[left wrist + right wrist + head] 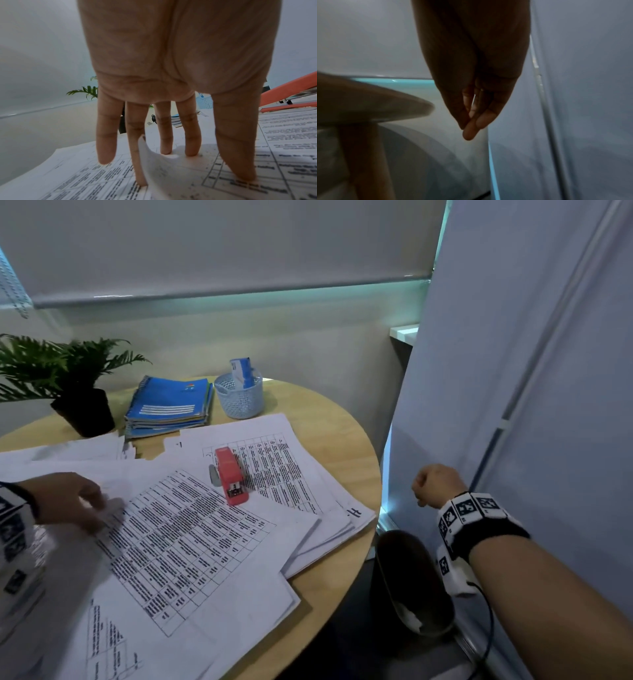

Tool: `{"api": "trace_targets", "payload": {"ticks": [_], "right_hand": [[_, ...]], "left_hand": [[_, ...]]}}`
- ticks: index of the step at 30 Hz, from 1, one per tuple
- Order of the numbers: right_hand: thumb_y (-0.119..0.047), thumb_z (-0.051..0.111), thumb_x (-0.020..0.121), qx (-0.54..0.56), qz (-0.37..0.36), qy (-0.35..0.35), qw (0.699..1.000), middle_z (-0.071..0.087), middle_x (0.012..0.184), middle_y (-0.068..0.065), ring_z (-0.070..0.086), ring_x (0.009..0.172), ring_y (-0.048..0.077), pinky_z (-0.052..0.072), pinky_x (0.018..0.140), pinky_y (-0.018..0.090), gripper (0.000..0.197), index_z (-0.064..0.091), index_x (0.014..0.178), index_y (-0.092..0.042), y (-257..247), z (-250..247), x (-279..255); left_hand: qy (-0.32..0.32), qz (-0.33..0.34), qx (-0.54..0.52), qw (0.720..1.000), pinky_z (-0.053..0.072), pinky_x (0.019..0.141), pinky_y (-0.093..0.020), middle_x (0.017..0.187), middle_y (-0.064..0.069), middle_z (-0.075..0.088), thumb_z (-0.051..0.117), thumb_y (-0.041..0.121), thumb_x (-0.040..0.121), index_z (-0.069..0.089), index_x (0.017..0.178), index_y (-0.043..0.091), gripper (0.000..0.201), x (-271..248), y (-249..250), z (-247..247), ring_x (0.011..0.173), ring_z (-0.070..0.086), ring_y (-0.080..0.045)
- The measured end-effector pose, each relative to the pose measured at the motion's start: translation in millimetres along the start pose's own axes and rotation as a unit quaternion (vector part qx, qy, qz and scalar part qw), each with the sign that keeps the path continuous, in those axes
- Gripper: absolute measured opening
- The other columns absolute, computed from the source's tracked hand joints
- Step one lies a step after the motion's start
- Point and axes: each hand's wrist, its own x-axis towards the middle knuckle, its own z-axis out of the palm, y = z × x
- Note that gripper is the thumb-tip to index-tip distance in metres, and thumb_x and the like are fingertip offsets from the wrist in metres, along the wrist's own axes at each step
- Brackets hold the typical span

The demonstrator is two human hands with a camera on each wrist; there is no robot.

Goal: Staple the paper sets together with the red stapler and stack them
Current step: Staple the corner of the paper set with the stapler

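Observation:
The red stapler (231,475) lies on a spread of printed sheets on the round wooden table (346,440); its side shows in the left wrist view (288,93). Overlapping it in front is a paper set with a printed table (191,542). My left hand (99,508) presses straight fingers on that set's left end (185,162), where one sheet corner (154,155) curls up between the fingers. My right hand (431,484) hangs off the table to the right, fingers curled against the thumb (471,121), with nothing visible in them.
A potted plant (82,405), a stack of blue spiral notebooks (169,405) and a light blue mesh basket (239,398) stand at the table's back. A dark bin (411,587) sits on the floor below my right hand. A grey partition (531,371) rises close on the right.

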Motion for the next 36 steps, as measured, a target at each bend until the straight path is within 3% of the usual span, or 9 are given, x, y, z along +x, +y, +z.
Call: {"api": "trace_targets", "payload": {"ticks": [3, 5, 16, 19, 23, 26, 29, 33, 36], "right_hand": [[-0.011, 0.048, 0.092, -0.021, 0.030, 0.020, 0.999, 0.069, 0.101, 0.017, 0.066, 0.098, 0.032, 0.053, 0.086, 0.037, 0.025, 0.069, 0.101, 0.000, 22.5, 11.6, 12.5], [-0.013, 0.048, 0.093, -0.027, 0.044, 0.022, 0.998, 0.068, 0.106, 0.017, 0.063, 0.102, 0.032, 0.052, 0.088, 0.036, 0.028, 0.068, 0.107, 0.000, 31.3, 15.6, 18.1], [-0.011, 0.050, 0.091, -0.035, 0.048, 0.018, 0.998, 0.068, 0.107, 0.018, 0.063, 0.102, 0.033, 0.052, 0.088, 0.037, 0.026, 0.068, 0.107, 0.000, 32.1, 5.4, 26.0], [-0.012, 0.052, 0.091, -0.033, 0.018, 0.014, 0.999, 0.069, 0.104, 0.017, 0.065, 0.098, 0.033, 0.052, 0.088, 0.038, 0.024, 0.070, 0.101, 0.000, 16.7, -2.2, 18.6], [-0.013, 0.053, 0.091, 0.006, -0.065, 0.021, 0.998, 0.069, 0.100, 0.015, 0.066, 0.093, 0.031, 0.051, 0.088, 0.040, 0.022, 0.070, 0.093, -0.001, -29.7, -17.9, 5.5], [-0.014, 0.053, 0.089, 0.006, -0.110, 0.018, 0.994, 0.069, 0.093, 0.014, 0.066, 0.087, 0.028, 0.053, 0.083, 0.035, 0.020, 0.069, 0.087, -0.002, -79.9, -33.0, -4.9], [-0.016, 0.056, 0.088, 0.004, -0.161, -0.017, 0.987, 0.070, 0.096, 0.010, 0.067, 0.087, 0.025, 0.054, 0.082, 0.034, 0.016, 0.069, 0.089, -0.006, -134.1, -41.4, -15.6], [-0.020, 0.061, 0.088, -0.015, -0.211, -0.072, 0.975, 0.069, 0.085, 0.000, 0.067, 0.071, 0.015, 0.046, 0.057, 0.019, 0.011, 0.069, 0.090, -0.013, -203.8, -36.8, -35.3], [-0.024, 0.064, 0.087, -0.034, -0.243, -0.113, 0.963, 0.066, 0.073, -0.004, 0.066, 0.071, 0.012, 0.043, 0.057, 0.018, 0.011, 0.068, 0.090, -0.015, -252.9, -20.9, -53.3]], "left_hand": [[0.009, -0.004, -0.040, 0.999, 0.043, 0.091, -0.033, 0.089, -0.003, 0.060, 0.092, 0.017, 0.050, 0.067, 0.070, 0.023, 0.033, -1.5, 0.6, 0.6, 0.093, 0.056, -0.024], [0.009, -0.005, -0.056, 0.998, 0.044, 0.089, -0.034, 0.085, -0.004, 0.062, 0.092, 0.013, 0.049, 0.066, 0.065, 0.023, 0.033, -2.6, 1.1, -0.7, 0.088, 0.057, -0.025], [0.009, -0.016, -0.026, 1.000, 0.043, 0.090, -0.032, 0.086, -0.002, 0.062, 0.093, 0.020, 0.050, 0.066, 0.069, 0.025, 0.033, -1.6, 2.4, -2.3, 0.087, 0.056, -0.021], [0.007, -0.017, -0.013, 1.000, 0.042, 0.091, -0.031, 0.092, -0.001, 0.061, 0.091, 0.024, 0.054, 0.065, 0.071, 0.028, 0.032, -6.6, 5.7, -4.0, 0.091, 0.054, -0.020], [-0.022, -0.011, 0.068, 0.997, 0.039, 0.096, -0.023, 0.115, 0.004, 0.057, 0.081, 0.042, 0.066, 0.065, 0.097, 0.032, 0.037, -15.0, 11.7, -9.5, 0.106, 0.051, -0.013], [-0.032, -0.009, 0.080, 0.996, 0.036, 0.097, -0.019, 0.124, 0.006, 0.054, 0.074, 0.045, 0.073, 0.062, 0.114, 0.029, 0.046, -21.6, 17.7, -11.8, 0.113, 0.049, -0.011], [-0.041, -0.007, 0.068, 0.997, 0.035, 0.095, -0.018, 0.128, 0.006, 0.051, 0.070, 0.046, 0.077, 0.058, 0.121, 0.028, 0.049, -26.7, 19.2, -13.6, 0.115, 0.047, -0.010], [-0.055, 0.000, 0.054, 0.997, 0.035, 0.099, -0.021, 0.133, 0.004, 0.048, 0.071, 0.045, 0.077, 0.057, 0.123, 0.028, 0.052, -29.6, 14.6, -14.4, 0.121, 0.045, -0.013], [-0.060, 0.009, 0.045, 0.997, 0.036, 0.099, -0.023, 0.133, 0.002, 0.049, 0.072, 0.044, 0.075, 0.057, 0.124, 0.028, 0.053, -32.5, 7.6, -14.2, 0.121, 0.046, -0.016]]}}
